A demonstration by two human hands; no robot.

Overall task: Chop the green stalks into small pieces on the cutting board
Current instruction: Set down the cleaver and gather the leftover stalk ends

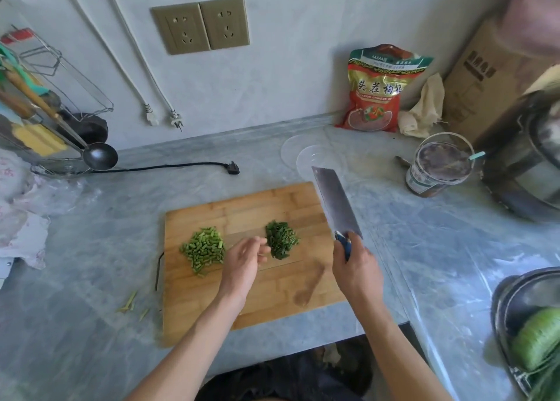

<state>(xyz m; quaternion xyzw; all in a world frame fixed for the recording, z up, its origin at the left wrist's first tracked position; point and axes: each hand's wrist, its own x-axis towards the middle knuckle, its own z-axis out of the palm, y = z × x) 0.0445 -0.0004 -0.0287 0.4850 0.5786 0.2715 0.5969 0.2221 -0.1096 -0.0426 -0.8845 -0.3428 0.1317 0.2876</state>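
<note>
On the rectangular bamboo cutting board (242,206), two heaps of chopped greens are seen: a paler pile of short light-green stalk pieces (204,249) toward the board's left, and a smaller pile of finer dark-green pieces (281,239) near its middle. No whole stalk is visible on the board, so the chopping is judged nearly or wholly finished. The left hand (244,261) is held between the two piles with its fingers loosely extended toward the dark-green pile, fingertips just beside it and perhaps touching; nothing is gripped. The right hand (356,267) is wrapped round the blue handle of a broad steel cleaver (335,202), whose blade is raised off the board and pointed away from the person, over the board's right edge. The dark-green pile lies directly between the two hands, nearer the left fingers, with the blade to its right; any further cut would seem to require the blade to be brought leftward and down onto that pile. That pile is slightly elongated from far to near, roughly parallel to the blade. A red and green foil packet (378,91) stands against the wall, printed with large Chinese characters, of which 头茬枸杞 is tentatively read; smaller Latin lettering beneath is too blurred. Print on the brown cardboard box (481,79) is illegible.
</note>
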